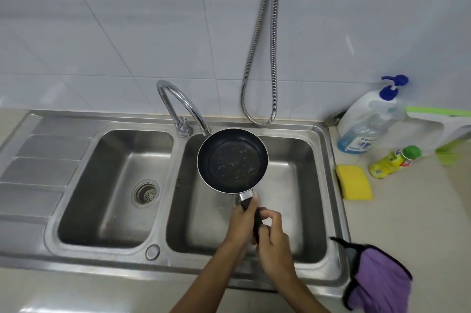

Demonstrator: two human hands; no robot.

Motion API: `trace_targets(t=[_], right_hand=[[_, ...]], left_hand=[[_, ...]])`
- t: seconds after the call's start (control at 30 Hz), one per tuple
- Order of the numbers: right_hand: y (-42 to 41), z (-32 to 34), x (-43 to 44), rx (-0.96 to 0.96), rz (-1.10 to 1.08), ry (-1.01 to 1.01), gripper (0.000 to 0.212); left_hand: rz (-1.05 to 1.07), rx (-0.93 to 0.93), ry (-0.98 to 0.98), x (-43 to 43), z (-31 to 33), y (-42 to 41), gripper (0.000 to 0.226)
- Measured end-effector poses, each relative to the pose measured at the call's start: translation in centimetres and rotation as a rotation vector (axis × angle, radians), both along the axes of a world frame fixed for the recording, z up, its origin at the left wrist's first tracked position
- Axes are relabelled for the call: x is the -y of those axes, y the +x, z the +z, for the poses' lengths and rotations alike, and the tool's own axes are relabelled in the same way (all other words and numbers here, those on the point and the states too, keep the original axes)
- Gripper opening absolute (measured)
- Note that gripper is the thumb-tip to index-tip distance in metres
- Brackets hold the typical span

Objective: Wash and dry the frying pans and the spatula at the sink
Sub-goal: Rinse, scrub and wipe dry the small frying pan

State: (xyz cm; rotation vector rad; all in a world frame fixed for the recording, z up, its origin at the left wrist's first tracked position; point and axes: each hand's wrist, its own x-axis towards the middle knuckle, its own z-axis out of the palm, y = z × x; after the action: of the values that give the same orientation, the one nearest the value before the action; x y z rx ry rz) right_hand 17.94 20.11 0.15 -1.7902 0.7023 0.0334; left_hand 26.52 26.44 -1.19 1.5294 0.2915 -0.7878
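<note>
A small black frying pan with specks of residue inside is held level above the right sink basin, just below the curved tap spout. My left hand grips the pan's black handle near the metal collar. My right hand curls round the lower end of the same handle. No water is seen running. No spatula and no second pan are in view.
The left basin has a drain strainer, with a ribbed drainboard beside it. On the right counter lie a yellow sponge, a yellow-green bottle and a pump bottle. A purple cloth hangs at the sink's front right corner.
</note>
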Motion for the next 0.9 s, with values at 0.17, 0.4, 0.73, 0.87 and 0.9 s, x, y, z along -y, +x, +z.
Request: trace_targets(t=[0.17,0.4,0.73,0.87,0.9], right_hand=[[1.2,1.3,4.1,0.018,0.071,-0.221,0.026],[2.9,-3.9,21.8,-0.252,-0.072,-1.069,0.053],[5.4,-1.5,17.5,0.075,0.120,-0.819,0.045],[11.5,1.0,10.4,0.295,0.458,-1.018,0.037],[13.1,1.3,9.3,0.341,0.494,-1.062,0.034]], left_hand=[[-0.003,0.112,0.006,0.7,-1.4,0.3,0.042],[0.076,-0.069,-0.143,-1.0,-0.8,-0.7,0.027],[0.117,-0.203,-0.278,-1.9,0.1,0.2,0.030],[0.121,-0.191,-0.257,-2.9,0.2,0.3,0.030],[0.124,-0.166,-0.235,-3.3,0.2,0.4,0.031]])
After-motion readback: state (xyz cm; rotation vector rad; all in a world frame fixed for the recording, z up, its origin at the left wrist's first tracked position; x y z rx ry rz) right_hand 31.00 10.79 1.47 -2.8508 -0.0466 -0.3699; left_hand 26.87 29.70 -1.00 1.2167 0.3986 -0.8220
